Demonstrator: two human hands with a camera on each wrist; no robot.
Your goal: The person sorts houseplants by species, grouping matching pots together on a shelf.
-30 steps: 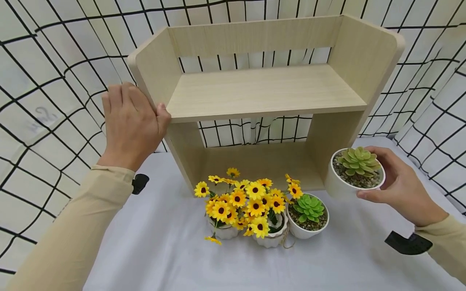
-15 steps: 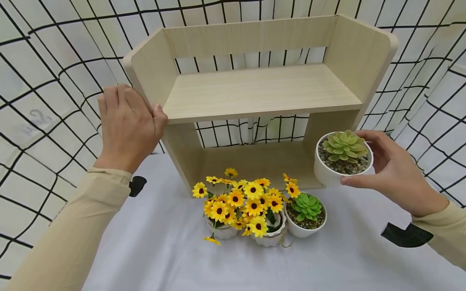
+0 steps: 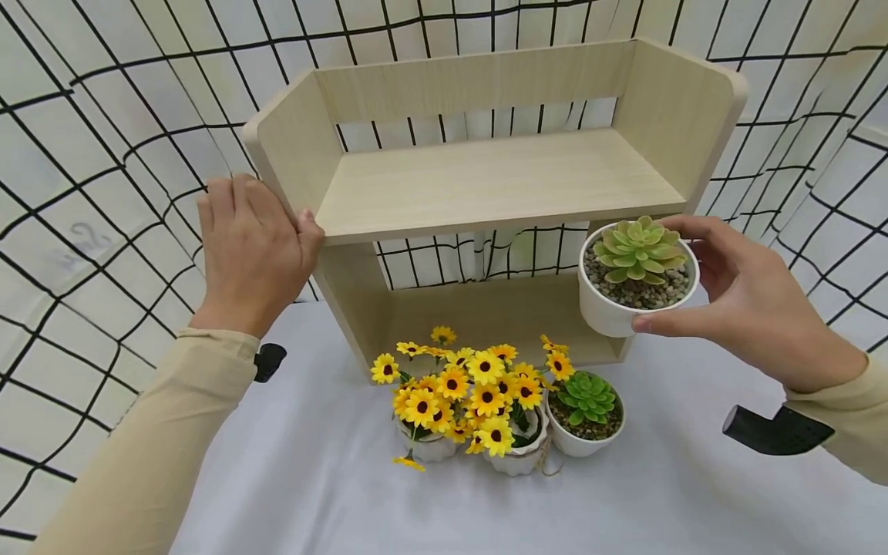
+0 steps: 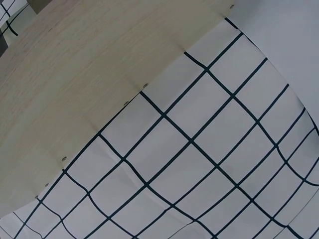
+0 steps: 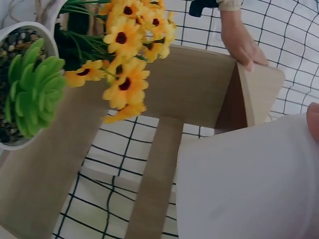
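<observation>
In the head view my right hand [image 3: 756, 308] grips a white pot holding a pale green succulent [image 3: 638, 250] by its rim and side. That pot hangs in the air before the right end of the wooden shelf [image 3: 499, 181], below its upper board. My left hand [image 3: 253, 250] holds the front edge of the shelf's left side panel, thumb on the inner side. The right wrist view has the white pot [image 5: 244, 184] large and close, with a fingertip at its edge. Only the side panel [image 4: 89, 89] shows in the left wrist view; the hand itself is out of frame there.
Before the shelf on the white cloth [image 3: 347, 478] stand yellow flowers [image 3: 486, 397] in two white pots and a bright green succulent [image 3: 586, 397] in a white pot. Black wire grid [image 3: 104, 231] with white sheeting surrounds the back and sides.
My right hand has carried the potted pale green succulent leftward and up, closer to the upper board. My left hand keeps its hold on the shelf; the view has shifted slightly.
</observation>
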